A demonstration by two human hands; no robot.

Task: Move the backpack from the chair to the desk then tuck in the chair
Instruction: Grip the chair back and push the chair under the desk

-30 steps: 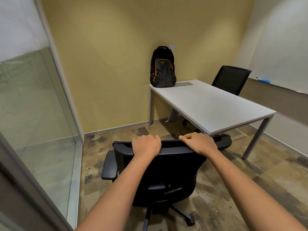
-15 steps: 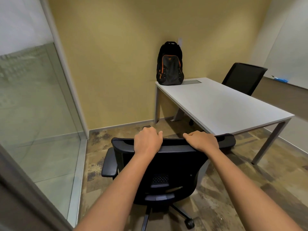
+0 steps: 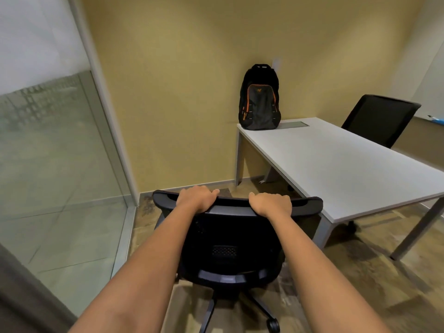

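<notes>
A black backpack point(image 3: 259, 99) with orange trim stands upright on the far left corner of the white desk point(image 3: 341, 164), against the yellow wall. A black rolling office chair point(image 3: 230, 241) stands in front of me with its back toward me, left of the desk's near corner. My left hand point(image 3: 195, 198) and my right hand point(image 3: 271, 204) both grip the top edge of its backrest, fingers curled over it. The chair's seat is hidden behind the backrest.
A second black chair point(image 3: 379, 118) sits at the far side of the desk. A glass partition point(image 3: 55, 169) with a metal frame runs along the left. A whiteboard ledge point(image 3: 434, 119) is on the right wall. Patterned floor point(image 3: 374, 280) lies open to the right.
The chair has rolled forward and closer to the desk, both hands still on its backrest. The view has shifted, so the desk and backpack sit further right in the frame.
</notes>
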